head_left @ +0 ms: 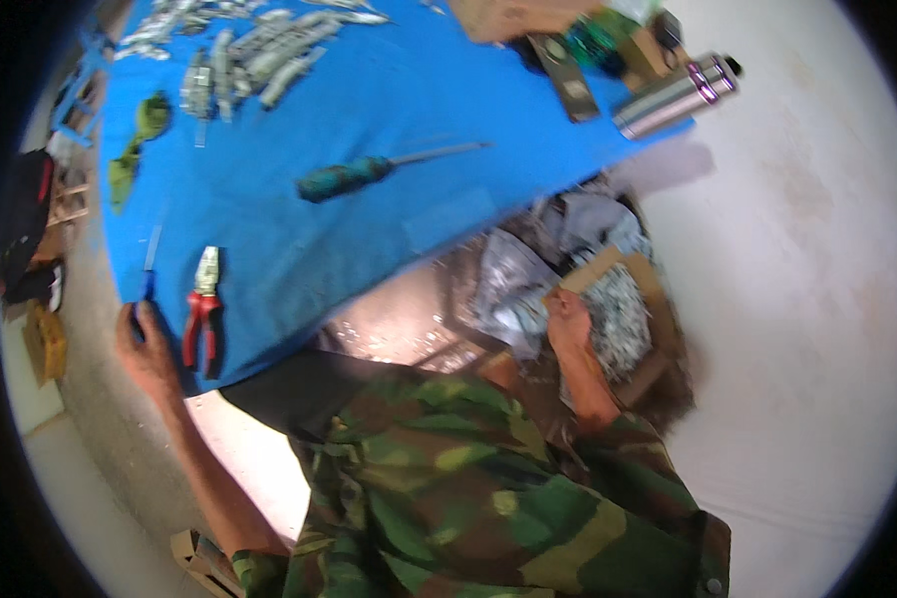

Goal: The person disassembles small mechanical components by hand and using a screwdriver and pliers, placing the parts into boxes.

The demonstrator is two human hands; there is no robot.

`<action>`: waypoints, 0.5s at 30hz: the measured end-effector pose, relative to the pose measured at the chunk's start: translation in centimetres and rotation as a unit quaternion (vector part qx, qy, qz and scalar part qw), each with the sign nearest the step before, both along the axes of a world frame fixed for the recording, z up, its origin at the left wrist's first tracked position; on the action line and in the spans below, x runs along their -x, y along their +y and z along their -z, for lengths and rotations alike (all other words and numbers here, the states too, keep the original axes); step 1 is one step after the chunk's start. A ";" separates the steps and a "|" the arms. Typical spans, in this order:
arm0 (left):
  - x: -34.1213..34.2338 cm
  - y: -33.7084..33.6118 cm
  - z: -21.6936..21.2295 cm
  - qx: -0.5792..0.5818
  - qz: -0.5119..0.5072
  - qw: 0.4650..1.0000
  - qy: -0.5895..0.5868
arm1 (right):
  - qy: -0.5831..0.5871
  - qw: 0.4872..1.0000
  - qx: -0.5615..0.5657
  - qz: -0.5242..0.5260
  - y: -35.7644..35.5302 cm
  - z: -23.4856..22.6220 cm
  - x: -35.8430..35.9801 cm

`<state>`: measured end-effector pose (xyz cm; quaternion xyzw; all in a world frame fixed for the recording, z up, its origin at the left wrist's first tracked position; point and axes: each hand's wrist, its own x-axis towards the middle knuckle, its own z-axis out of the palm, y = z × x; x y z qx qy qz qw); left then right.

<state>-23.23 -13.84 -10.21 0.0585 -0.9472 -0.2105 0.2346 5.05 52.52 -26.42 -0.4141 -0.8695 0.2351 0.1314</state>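
Observation:
At the near left corner of the blue-covered table (269,229), my left hand (149,354) has its fingers about the end of a small screwdriver (149,283) with a blue handle, its thin shaft pointing away from me. Just right of it lie combination pliers (205,311) with red and black grips. My right hand (570,324) is down below the table's edge, beside an open cardboard box (652,281) full of small whitish-grey pieces (620,317). Its fingers are curled closed near the box's flap; what they hold is too small to tell.
A larger screwdriver (347,178) with a green-blue handle lies mid-table. Silvery strips (269,55) are heaped at the far left, near a green cloth strip (130,154). A steel flask (673,98) lies at the far right. Grey plastic bags (513,279) sit beside the box.

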 end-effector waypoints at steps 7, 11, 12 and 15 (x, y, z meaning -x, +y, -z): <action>-1.3 2.5 -1.4 -0.002 -0.056 0.998 -0.007 | 0.205 0.969 0.050 -0.125 -7.4 -13.9 12.0; -1.5 3.8 -2.6 -0.030 -0.081 0.996 -0.035 | 0.232 0.936 0.006 -0.263 -12.5 -20.2 16.7; -1.5 4.1 -2.9 -0.041 -0.088 0.994 -0.042 | 0.236 0.924 -0.022 -0.299 -13.6 -21.2 17.8; -1.5 3.9 -2.8 -0.030 -0.078 0.996 -0.039 | 0.251 0.878 -0.090 -0.398 -16.5 -23.1 21.7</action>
